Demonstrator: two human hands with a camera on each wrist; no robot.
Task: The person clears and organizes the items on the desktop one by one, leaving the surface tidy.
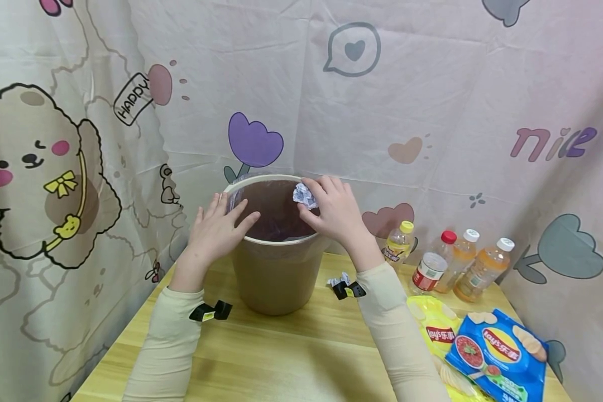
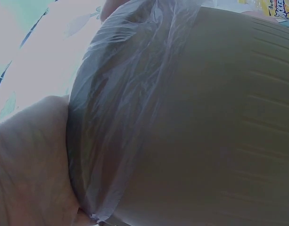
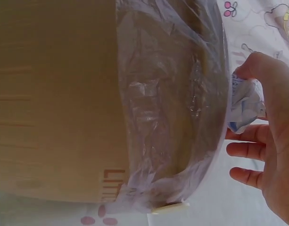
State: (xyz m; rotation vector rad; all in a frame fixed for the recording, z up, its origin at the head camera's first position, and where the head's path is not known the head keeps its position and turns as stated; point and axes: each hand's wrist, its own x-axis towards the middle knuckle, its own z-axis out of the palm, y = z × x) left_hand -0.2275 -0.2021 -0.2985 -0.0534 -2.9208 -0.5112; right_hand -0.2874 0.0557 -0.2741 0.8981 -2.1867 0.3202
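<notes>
A beige trash can [image 1: 276, 279] stands on the wooden table, lined with a clear plastic bag [image 3: 156, 103] folded over its rim. My right hand [image 1: 334, 209] pinches a crumpled paper ball [image 1: 304, 195] between thumb and fingers, over the right side of the can's mouth. In the right wrist view the same paper ball [image 3: 245, 103] shows printed marks, just beyond the bagged rim. My left hand [image 1: 218, 226] rests at the left of the rim with its fingers spread, the thumb reaching over the opening. In the left wrist view only part of that hand [image 2: 33, 155] shows beside the bag.
Another crumpled paper piece [image 1: 339, 280] lies on the table [image 1: 281, 357] right of the can. Several drink bottles, including a red-capped bottle [image 1: 432, 265] and a yellow-capped bottle [image 1: 399, 243], stand at the back right. Blue [image 1: 499, 357] and yellow chip bags [image 1: 432, 318] lie in front of them.
</notes>
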